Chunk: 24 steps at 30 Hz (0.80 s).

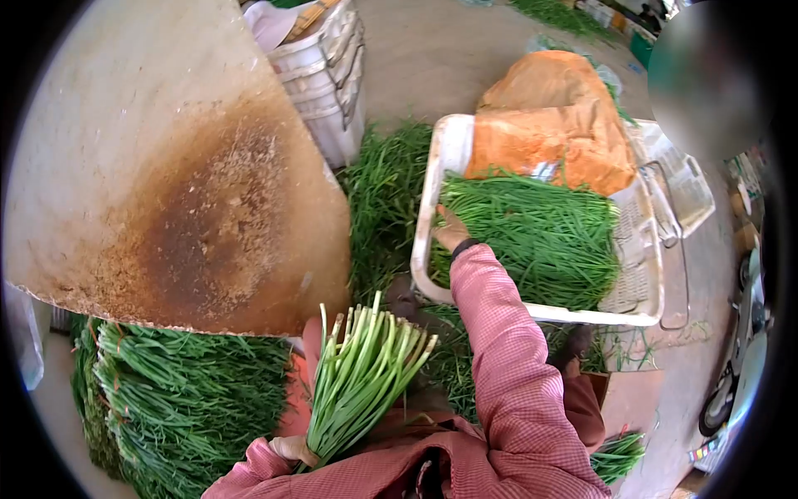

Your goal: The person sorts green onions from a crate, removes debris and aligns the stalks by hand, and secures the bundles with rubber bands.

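A bunch of green stalks with pale cut ends pointing up is gripped near its leafy part by my left hand, low in the view by my body. My right hand reaches to the left side of a white plastic crate, at the edge of the green stalks lying in it. Its fingertips are partly lost against the crate wall and greens, so what they hold, if anything, is hidden. An orange cloth covers the crate's far end.
A rust-stained board fills the left. Below it lies a large pile of greens. Stacked white crates stand behind. Loose greens lie on the floor, and a small bunch lies at lower right.
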Motion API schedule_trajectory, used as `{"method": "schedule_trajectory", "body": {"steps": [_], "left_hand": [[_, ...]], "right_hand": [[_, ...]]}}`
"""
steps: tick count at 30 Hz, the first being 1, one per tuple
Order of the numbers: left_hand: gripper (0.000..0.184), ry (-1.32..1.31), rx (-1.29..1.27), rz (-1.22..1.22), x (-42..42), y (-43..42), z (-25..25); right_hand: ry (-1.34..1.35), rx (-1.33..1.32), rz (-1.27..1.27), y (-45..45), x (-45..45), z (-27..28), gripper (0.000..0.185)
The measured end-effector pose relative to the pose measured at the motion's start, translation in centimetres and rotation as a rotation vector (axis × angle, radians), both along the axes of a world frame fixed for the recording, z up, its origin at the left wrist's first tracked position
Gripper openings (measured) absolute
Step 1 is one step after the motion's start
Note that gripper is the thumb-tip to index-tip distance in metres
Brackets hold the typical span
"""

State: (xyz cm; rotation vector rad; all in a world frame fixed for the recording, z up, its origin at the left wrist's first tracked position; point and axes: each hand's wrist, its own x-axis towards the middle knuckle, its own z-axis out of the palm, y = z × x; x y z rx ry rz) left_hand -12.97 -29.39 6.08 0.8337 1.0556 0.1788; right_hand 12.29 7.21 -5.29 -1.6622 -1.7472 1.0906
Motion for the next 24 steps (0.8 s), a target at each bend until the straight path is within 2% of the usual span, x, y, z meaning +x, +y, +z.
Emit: {"method": "schedule_trajectory", "body": {"steps": [2,3,4,6,7,8,9,10,11,12,13,14,15,17,18,19,20,21,22,23,24], "left_hand": [[0.058,0.018,0.004,0.048,0.2,-0.2,0.2],[0.058,0.02,0.009,0.067,0.4,-0.1,0.2],[0.058,0.025,0.018,0.085,0.5,0.0,0.3],[0.058,0.026,0.055,0.117,0.8,0.6,0.1],[0.058,0.026,0.083,0.134,1.0,0.8,0.2],[0.058,0.023,0.113,0.155,1.2,1.0,0.3],[0.057,0.015,0.15,0.181,1.6,1.2,0.4],[0.057,0.009,0.188,0.212,2.0,1.2,0.5],[0.057,-0.003,0.226,0.243,2.4,1.3,0.8],[0.057,-0.022,0.268,0.277,2.8,1.8,1.0],[0.057,-0.041,0.314,0.315,3.4,2.2,1.3],[0.057,-0.062,0.351,0.339,4.0,2.3,1.5],[0.057,-0.087,0.393,0.366,4.6,2.9,1.8],[0.056,-0.143,0.462,0.412,6.1,4.0,2.5],[0.056,-0.169,0.49,0.424,6.6,4.3,2.7],[0.056,-0.188,0.511,0.438,7.3,4.7,3.0],[0.056,-0.202,0.533,0.452,7.7,4.5,3.0],[0.056,-0.217,0.542,0.445,8.1,4.4,3.1],[0.056,-0.221,0.547,0.439,8.4,4.1,3.1],[0.055,-0.224,0.545,0.431,8.6,3.6,3.0],[0.055,-0.216,0.533,0.406,8.8,2.9,2.8]], "right_hand": [[0.29,-0.155,-0.113,-0.1,-0.5,-2.0,0.035],[0.104,0.012,-0.175,-0.4,-0.5,-3.6,0.017],[0.098,0.01,-0.183,-0.4,0.1,-5.4,0.017],[0.223,0.068,0.063,-0.9,2.2,-7.6,0.01],[0.744,0.222,-0.037,-2.4,2.7,-5.4,0.011],[1.445,0.081,-0.006,-2.1,4.3,-2.5,0.013],[0.762,0.509,-0.177,-3.6,6.0,2.2,0.009],[1.018,0.281,-0.373,-4.8,7.5,7.3,0.018],[1.186,0.358,-0.362,-6.4,9.1,10.7,0.024],[1.255,0.406,-0.381,-8.4,10.5,14.0,0.021],[1.134,0.397,-0.316,-10.2,12.4,16.2,0.021],[1.192,0.384,-0.249,-12.1,14.5,16.7,0.024],[1.449,0.387,-0.201,-14.3,15.5,16.8,0.027],[1.077,0.287,-0.29,-19.8,16.0,18.9,0.032],[0.934,0.134,-0.19,-21.4,16.2,19.5,0.031],[0.924,0.123,-0.139,-23.6,14.5,20.5,0.026],[0.981,-0.12,-0.235,-25.1,13.4,20.4,0.022],[0.996,-0.207,-0.217,-25.9,12.0,19.9,0.037],[0.872,-0.206,-0.056,-26.3,11.1,19.6,0.053],[0.882,-0.257,-0.053,-26.4,9.5,19.1,0.062],[0.868,-0.308,-0.055,-26.4,8.1,19.1,0.053]]}}
